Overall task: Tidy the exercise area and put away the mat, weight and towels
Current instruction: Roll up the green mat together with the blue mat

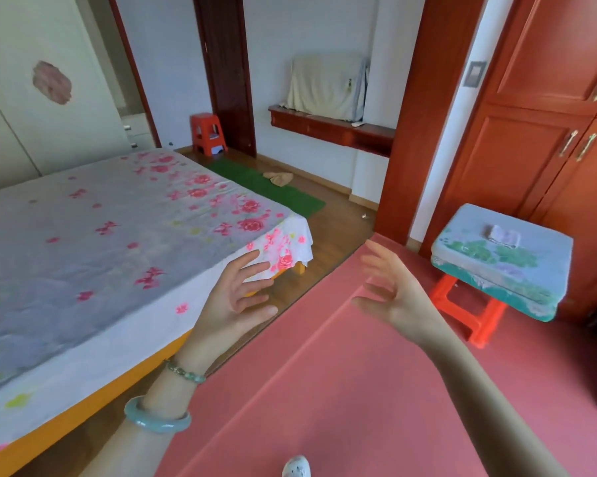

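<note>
Head view. Bed [100, 235] far left, floral sheet hanging over its corner. Your left hand [235, 301] is raised in front of it, fingers straight and spread, holding nothing. Beyond the foot of the bed, the green mat [300, 201] lies flat on the wood floor with a tan bundle [278, 177] on it, probably a towel but too small to be sure. The pink floor covering [324, 390] underfoot is creased along its length. Your right hand [397, 294] hovers over it, fingers loose and apart, empty. Red stool [462, 304] far right carries a folded blue cushion [503, 259]. No weight in view.

Risks: you catch a foot on the crease or the pink edge while walking over. You roll the green mat with the bundle on it and trap it inside.
</note>
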{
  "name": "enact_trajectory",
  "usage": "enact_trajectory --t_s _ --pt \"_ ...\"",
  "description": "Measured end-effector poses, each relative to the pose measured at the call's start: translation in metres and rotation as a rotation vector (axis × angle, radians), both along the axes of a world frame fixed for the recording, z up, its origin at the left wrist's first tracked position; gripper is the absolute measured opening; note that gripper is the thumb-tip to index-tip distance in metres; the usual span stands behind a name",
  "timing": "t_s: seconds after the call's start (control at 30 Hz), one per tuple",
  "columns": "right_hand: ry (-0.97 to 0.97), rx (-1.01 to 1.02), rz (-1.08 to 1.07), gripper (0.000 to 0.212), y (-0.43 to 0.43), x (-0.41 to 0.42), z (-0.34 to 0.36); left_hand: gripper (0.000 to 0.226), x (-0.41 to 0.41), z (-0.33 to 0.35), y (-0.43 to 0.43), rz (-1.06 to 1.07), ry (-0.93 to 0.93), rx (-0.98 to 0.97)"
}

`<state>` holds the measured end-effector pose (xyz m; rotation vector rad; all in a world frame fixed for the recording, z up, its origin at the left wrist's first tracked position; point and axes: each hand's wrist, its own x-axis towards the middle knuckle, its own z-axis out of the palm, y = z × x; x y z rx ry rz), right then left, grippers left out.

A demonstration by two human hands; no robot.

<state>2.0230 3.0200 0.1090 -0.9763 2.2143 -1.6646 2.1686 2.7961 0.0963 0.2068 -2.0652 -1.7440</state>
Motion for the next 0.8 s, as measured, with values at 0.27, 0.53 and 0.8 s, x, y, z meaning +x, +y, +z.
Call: enact_trajectory --t_s 0.27,0.53,0.8 --pt "-0.028 -0.034 -0.076 0.085 -0.050 -0.144 0.002 0.081 -0.168 0.009 -0.062 -0.067 0.005 -0.061" --pt "-0.063 -0.071 -0.132 0.084 -0.076 -0.272 0.006 0.078 -0.315 0.010 -0.096 -0.123 -0.021 -0.087" --pt "-0.084 -0.043 -0.064 0.085 -0.096 -0.448 -0.008 0.080 -0.478 -0.010 -0.112 -0.084 -0.037 -0.077"
